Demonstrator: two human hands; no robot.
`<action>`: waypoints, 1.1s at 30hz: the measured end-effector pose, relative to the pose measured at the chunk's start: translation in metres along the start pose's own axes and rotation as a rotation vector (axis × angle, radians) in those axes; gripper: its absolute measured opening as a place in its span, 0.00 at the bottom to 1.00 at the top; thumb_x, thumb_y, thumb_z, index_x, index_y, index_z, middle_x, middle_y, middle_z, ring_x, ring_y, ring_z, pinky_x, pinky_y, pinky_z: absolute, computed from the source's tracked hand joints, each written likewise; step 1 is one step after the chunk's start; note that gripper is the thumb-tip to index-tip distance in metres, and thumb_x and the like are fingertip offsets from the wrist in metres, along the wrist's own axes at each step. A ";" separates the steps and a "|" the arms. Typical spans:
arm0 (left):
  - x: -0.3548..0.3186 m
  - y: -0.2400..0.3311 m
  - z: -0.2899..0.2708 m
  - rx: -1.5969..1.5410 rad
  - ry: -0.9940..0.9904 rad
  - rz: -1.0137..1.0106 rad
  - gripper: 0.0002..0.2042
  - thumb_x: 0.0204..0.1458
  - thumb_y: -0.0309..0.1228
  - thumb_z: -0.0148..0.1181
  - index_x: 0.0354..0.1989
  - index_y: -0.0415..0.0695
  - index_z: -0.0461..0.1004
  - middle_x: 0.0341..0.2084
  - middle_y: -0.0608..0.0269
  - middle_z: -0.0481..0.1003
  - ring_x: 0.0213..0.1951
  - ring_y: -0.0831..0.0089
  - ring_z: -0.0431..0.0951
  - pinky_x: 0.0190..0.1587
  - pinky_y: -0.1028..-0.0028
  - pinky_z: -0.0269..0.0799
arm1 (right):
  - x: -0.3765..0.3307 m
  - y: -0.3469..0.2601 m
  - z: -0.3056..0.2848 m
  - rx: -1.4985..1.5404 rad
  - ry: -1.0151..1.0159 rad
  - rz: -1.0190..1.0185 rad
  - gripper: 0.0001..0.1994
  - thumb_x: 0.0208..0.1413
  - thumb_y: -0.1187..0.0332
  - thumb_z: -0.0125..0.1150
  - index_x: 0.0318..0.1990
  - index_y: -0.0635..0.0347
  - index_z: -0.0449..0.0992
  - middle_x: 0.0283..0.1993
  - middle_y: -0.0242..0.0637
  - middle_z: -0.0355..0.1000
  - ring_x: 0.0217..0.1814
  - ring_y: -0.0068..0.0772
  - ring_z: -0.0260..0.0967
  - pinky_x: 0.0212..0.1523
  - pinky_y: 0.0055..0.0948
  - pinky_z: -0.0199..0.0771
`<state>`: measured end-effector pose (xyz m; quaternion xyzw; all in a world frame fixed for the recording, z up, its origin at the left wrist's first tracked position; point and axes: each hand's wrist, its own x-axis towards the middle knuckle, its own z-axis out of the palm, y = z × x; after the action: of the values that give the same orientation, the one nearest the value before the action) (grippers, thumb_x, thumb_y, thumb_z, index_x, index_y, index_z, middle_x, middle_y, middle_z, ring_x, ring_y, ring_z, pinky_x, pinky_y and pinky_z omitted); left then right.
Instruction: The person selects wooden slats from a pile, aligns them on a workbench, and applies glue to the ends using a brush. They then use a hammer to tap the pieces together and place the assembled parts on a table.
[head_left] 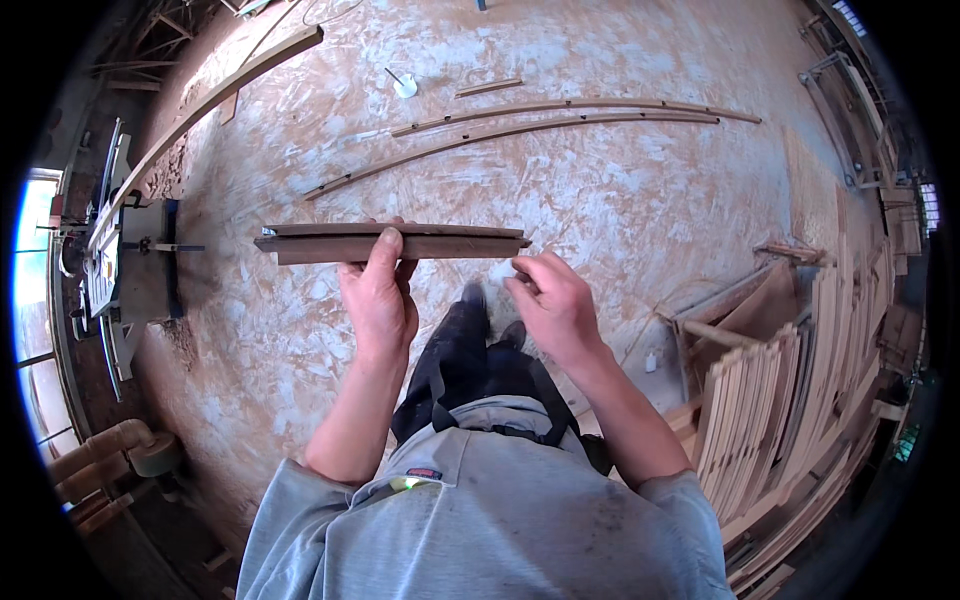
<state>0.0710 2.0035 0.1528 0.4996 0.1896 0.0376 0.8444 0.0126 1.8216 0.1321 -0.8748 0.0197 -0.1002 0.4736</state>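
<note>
My left hand grips a dark brown wooden moulding around its middle, thumb on the near face and fingers behind. The piece lies level across the view, with a dark groove running along its length. At its right end, my right hand is closed, the thumb and index finger curled toward each other just below the tip. Whatever those fingers pinch, if anything, is hidden or too small to name.
Two long thin wooden strips and a short one lie on the blotchy floor. A white round object stands beyond. On the left a long beam rests by a machine. Stacked strips fill the right.
</note>
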 end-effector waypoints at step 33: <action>0.324 -0.070 0.226 0.242 0.561 0.261 0.23 0.49 0.21 0.62 0.54 0.33 0.64 0.45 0.56 0.71 0.47 0.72 0.72 0.53 0.73 0.67 | 0.534 0.300 -0.083 -0.307 -0.672 0.262 0.09 0.56 0.68 0.50 0.36 0.60 0.77 0.31 0.46 0.74 0.32 0.42 0.72 0.37 0.37 0.70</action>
<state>0.4431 1.8636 0.0979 0.5867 0.3519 0.2588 0.6819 0.5370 1.5187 0.0101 -0.9097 -0.0101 0.2571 0.3259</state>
